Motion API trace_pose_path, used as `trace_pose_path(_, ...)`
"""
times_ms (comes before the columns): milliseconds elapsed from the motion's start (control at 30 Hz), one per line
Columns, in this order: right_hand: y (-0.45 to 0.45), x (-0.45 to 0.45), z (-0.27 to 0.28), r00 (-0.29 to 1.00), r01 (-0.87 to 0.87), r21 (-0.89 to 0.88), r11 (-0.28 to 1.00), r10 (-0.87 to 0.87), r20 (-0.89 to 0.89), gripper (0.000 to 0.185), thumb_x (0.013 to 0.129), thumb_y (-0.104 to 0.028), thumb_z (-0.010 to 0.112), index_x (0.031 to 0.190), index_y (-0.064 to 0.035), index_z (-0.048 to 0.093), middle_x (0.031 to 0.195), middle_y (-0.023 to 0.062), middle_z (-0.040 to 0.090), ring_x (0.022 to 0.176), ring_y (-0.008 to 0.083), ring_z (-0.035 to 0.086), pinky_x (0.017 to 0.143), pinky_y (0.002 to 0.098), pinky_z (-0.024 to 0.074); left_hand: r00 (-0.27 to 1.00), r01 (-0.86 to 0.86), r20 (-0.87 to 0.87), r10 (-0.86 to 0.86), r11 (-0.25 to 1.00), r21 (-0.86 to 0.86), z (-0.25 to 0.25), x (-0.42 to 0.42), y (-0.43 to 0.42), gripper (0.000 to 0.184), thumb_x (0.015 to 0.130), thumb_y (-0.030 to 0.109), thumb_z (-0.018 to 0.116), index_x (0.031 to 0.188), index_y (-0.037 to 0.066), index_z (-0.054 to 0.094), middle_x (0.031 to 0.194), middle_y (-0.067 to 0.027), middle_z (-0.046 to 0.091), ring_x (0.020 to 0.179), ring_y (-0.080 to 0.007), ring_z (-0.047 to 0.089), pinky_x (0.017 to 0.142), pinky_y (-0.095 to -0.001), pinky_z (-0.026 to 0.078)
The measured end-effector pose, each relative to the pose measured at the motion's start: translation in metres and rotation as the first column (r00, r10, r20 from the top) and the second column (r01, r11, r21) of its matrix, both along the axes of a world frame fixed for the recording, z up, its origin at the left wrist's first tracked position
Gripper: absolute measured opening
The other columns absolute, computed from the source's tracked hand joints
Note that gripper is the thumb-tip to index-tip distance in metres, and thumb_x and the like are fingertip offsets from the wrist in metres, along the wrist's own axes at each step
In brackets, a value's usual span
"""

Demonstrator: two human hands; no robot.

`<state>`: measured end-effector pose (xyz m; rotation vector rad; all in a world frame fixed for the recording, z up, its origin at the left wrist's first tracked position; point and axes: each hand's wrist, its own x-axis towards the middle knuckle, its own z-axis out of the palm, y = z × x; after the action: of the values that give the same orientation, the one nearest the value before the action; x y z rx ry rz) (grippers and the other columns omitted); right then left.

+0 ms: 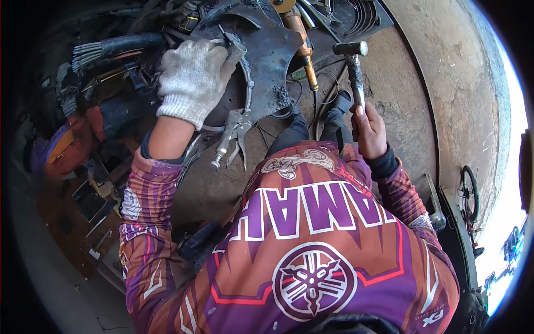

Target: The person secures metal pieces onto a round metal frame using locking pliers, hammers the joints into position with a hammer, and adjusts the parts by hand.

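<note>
My left hand [192, 80] wears a white knit glove and rests closed at the curved edge of a dark steel plate [270, 50]. A small metal piece [229, 37] shows just past its fingers; what the fingers grip is mostly hidden. Locking pliers [236, 131] hang from the plate's near edge, just right of the gloved wrist. My bare right hand [370, 131] is wrapped round the handle of a hammer [354, 64]. The hammer is raised, head away from me, apart from the plate and to its right.
An orange power tool [303, 47] with a cord lies at the plate's right side. A bundle of thin rods [92, 54] and cluttered tools lie at left. Curved metal strips [364, 19] sit at the back. A bicycle [470, 195] stands at far right.
</note>
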<state>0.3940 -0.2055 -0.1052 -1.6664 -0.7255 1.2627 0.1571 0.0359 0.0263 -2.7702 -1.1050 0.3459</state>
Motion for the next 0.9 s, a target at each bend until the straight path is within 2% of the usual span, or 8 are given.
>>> trace_pose_path(67, -0.002, -0.002, -0.003, 1.000, -0.005, -0.012, 1.000, 0.005, -0.008, 0.036, 0.102, -0.034, 0.049, 0.087, -0.0022, 0.052, 0.062, -0.0019, 0.044, 0.055, 0.0076, 0.039, 0.049, 0.0278, 0.0330, 0.998, 0.050, -0.032, -0.048, 0.996, 0.080, -0.014, -0.016, -0.008, 0.033, 0.086, 0.041, 0.062, 0.092, 0.009, 0.070, 0.092, -0.0113, 0.070, 0.091, -0.0322, 0.067, 0.076, -0.0454, 0.051)
trace_pose_path(133, -0.001, -0.004, -0.005, 1.000, -0.017, -0.015, 1.000, 0.016, -0.015, 0.037, 0.102, -0.034, 0.049, 0.086, -0.0020, 0.052, 0.062, -0.0016, 0.044, 0.056, 0.0077, 0.039, 0.050, 0.0282, 0.0331, 0.969, -0.111, -0.220, 0.114, 0.994, 0.023, -0.020, -0.017, -0.010, 0.037, 0.086, 0.043, 0.060, 0.097, 0.008, 0.069, 0.092, -0.0135, 0.070, 0.092, -0.0329, 0.067, 0.077, -0.0462, 0.051)
trace_pose_path(167, -0.001, -0.004, -0.006, 1.000, -0.020, -0.017, 1.000, 0.020, -0.020, 0.037, 0.102, -0.034, 0.049, 0.085, -0.0018, 0.052, 0.063, -0.0013, 0.043, 0.057, 0.0079, 0.039, 0.050, 0.0286, 0.0332, 0.951, -0.209, -0.246, 0.185, 0.975, -0.075, -0.021, -0.016, -0.006, 0.040, 0.085, 0.043, 0.060, 0.102, 0.007, 0.068, 0.095, -0.0158, 0.070, 0.095, -0.0345, 0.066, 0.082, -0.0476, 0.050)
trace_pose_path(300, -0.003, -0.003, -0.017, 0.998, -0.061, -0.001, 0.998, 0.061, 0.014, 0.038, 0.103, -0.035, 0.049, 0.083, -0.0016, 0.051, 0.064, -0.0006, 0.043, 0.059, 0.0085, 0.039, 0.052, 0.0293, 0.0336, 0.937, -0.340, -0.181, 0.298, 0.893, -0.296, -0.021, -0.020, -0.001, 0.041, 0.084, 0.040, 0.060, 0.109, 0.010, 0.068, 0.103, -0.0188, 0.069, 0.103, -0.0369, 0.063, 0.092, -0.0484, 0.046)
trace_pose_path(400, -0.003, -0.001, -0.019, 0.995, -0.099, -0.035, 0.994, 0.099, -0.001, 0.039, 0.102, -0.036, 0.049, 0.083, -0.0015, 0.050, 0.064, 0.0003, 0.044, 0.060, 0.0096, 0.039, 0.053, 0.0299, 0.0346, 0.937, -0.349, -0.154, 0.314, 0.856, -0.382, -0.022, -0.023, -0.008, 0.044, 0.082, 0.040, 0.061, 0.114, 0.011, 0.067, 0.109, -0.0180, 0.068, 0.106, -0.0366, 0.062, 0.093, -0.0474, 0.046)
trace_pose_path(500, -0.003, 0.001, -0.017, 0.993, -0.112, -0.032, 0.993, 0.112, 0.020, 0.039, 0.103, -0.035, 0.049, 0.083, -0.0019, 0.051, 0.063, -0.0002, 0.045, 0.057, 0.0094, 0.040, 0.051, 0.0294, 0.0344, 0.943, -0.327, -0.177, 0.283, 0.887, -0.326, -0.029, -0.028, -0.013, 0.037, 0.086, 0.039, 0.059, 0.110, 0.013, 0.067, 0.109, -0.0130, 0.068, 0.106, -0.0341, 0.063, 0.090, -0.0487, 0.048)
trace_pose_path(600, -0.005, 0.002, -0.020, 0.995, -0.098, -0.054, 0.994, 0.097, -0.024, 0.038, 0.103, -0.035, 0.049, 0.084, -0.0021, 0.052, 0.062, -0.0010, 0.045, 0.054, 0.0088, 0.040, 0.049, 0.0286, 0.0338, 0.937, -0.347, -0.174, 0.303, 0.864, -0.365, -0.027, -0.030, -0.013, 0.046, 0.081, 0.039, 0.061, 0.117, 0.011, 0.066, 0.113, -0.0171, 0.066, 0.108, -0.0363, 0.061, 0.094, -0.0469, 0.046)
trace_pose_path(900, -0.008, 0.007, -0.027, 0.987, -0.162, -0.023, 0.987, 0.162, -0.003, 0.030, 0.104, -0.034, 0.046, 0.098, -0.0054, 0.053, 0.066, -0.0058, 0.042, 0.052, 0.0039, 0.038, 0.045, 0.0220, 0.0338, 0.943, -0.330, -0.170, 0.285, 0.858, -0.393, -0.030, -0.033, -0.014, 0.047, 0.084, 0.037, 0.060, 0.122, 0.010, 0.064, 0.117, -0.0174, 0.065, 0.110, -0.0362, 0.060, 0.096, -0.0462, 0.045)
